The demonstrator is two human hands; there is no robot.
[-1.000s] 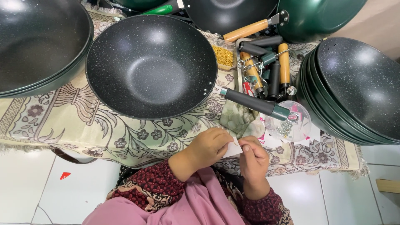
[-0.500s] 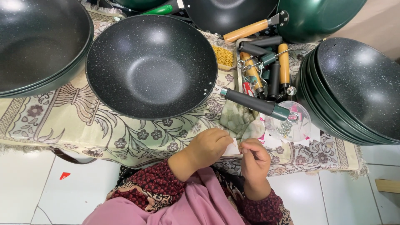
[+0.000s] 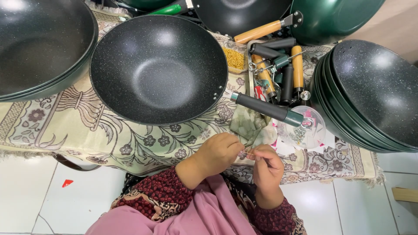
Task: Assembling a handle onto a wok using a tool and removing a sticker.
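Both forearms come up from the bottom edge in dark red patterned sleeves and bend inward so the hands meet at the near edge of the floral cloth (image 3: 87, 130). The left hand (image 3: 220, 152) is curled, knuckles up, its fingertips pinched shut on a small orange-tipped piece (image 3: 249, 152) (too small to tell what it is). The right hand (image 3: 266, 167) faces it, fingers bent in, thumb and forefinger closed on the same piece from the other side, so the fingertips nearly touch.

Just beyond the fingertips lies a bit of green fabric (image 3: 248, 124), and past that the black handle (image 3: 266, 108) of the speckled wok (image 3: 159, 69). A clear plastic lid (image 3: 302, 128) sits near, off to the right-hand side of the fingers.
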